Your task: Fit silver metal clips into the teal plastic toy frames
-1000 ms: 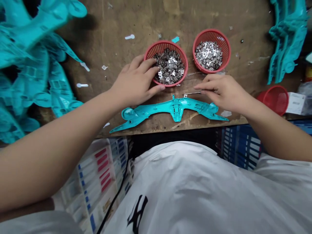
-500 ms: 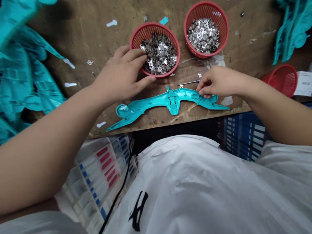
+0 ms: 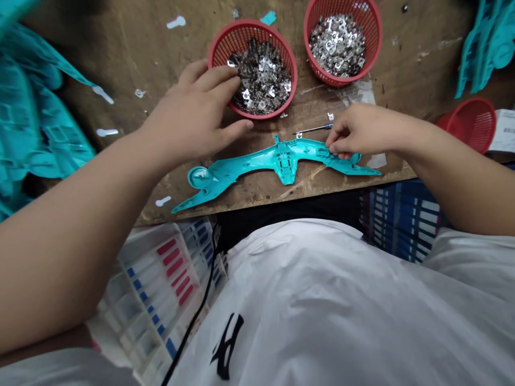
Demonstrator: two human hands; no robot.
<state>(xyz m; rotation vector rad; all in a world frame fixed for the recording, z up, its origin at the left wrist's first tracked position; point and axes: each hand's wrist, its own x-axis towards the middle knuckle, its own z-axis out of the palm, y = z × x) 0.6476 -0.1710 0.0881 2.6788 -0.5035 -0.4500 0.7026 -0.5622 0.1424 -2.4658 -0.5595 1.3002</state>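
A long turquoise plastic part (image 3: 257, 161) with a curved, winged outline lies across the table near its front edge. My right hand (image 3: 356, 131) pinches at the right wing of this part, fingertips closed together; whatever is between them is hidden. My left hand (image 3: 197, 115) has its fingers apart over the left rim of a red basket (image 3: 223, 48), fingertips by the small metal clips (image 3: 263, 75) inside. A thin screwdriver (image 3: 314, 128) lies behind the part, its handle end partly hidden by my right hand. Loose clips lie near it, one of them (image 3: 299, 135) at the part's back edge.
A second red basket (image 3: 373, 32) of metal clips stands at the back right. Another red basket (image 3: 475, 123) sits farther right, beside a white label (image 3: 505, 131). Turquoise parts are piled at left (image 3: 24, 118) and back right (image 3: 488, 48). White plastic pieces (image 3: 107, 132) are scattered leftward.
The whole view has shifted slightly, with the baskets now higher in the picture. Both hands keep nearly the same places and poses.
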